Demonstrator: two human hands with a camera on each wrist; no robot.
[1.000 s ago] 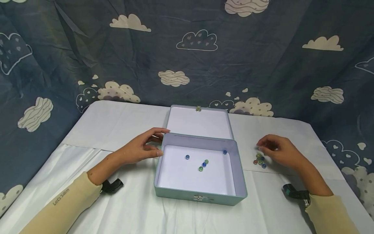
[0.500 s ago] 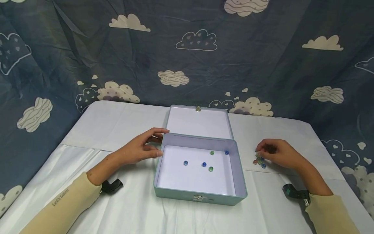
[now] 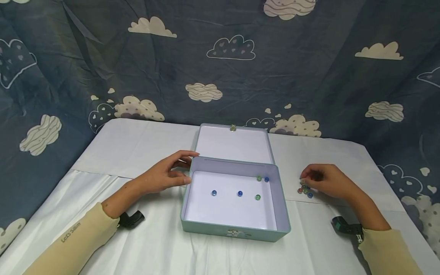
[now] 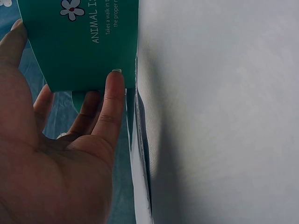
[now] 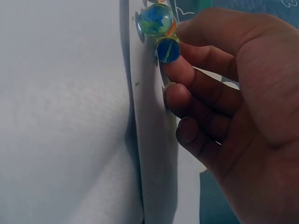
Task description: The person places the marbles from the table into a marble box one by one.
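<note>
A green tin box (image 3: 233,233) with a pale inside stands mid-table, its hinged lid (image 3: 233,143) laid back behind it. Several blue and green marbles (image 3: 240,193) lie scattered on its floor. My left hand (image 3: 163,173) touches the box's left side, fingers fairly straight, the thumb at the left wall and the index finger by the back corner. In the left wrist view, printed letters show on the green wall (image 4: 84,56). Right of the box, my right hand (image 3: 330,179) pinches at a small pile of marbles (image 3: 305,190); its curled fingers partly hide the one at the fingertips.
A white cloth (image 3: 151,236) covers the table. Behind it hangs a dark curtain (image 3: 240,76) with a cloud pattern. Black wrist cameras (image 3: 132,219) stick out below both wrists.
Inside the box, two green marbles have rolled right and one blue marble left. My right hand has lowered slightly onto the pile, its fingertips closing in. The left hand stays put.
</note>
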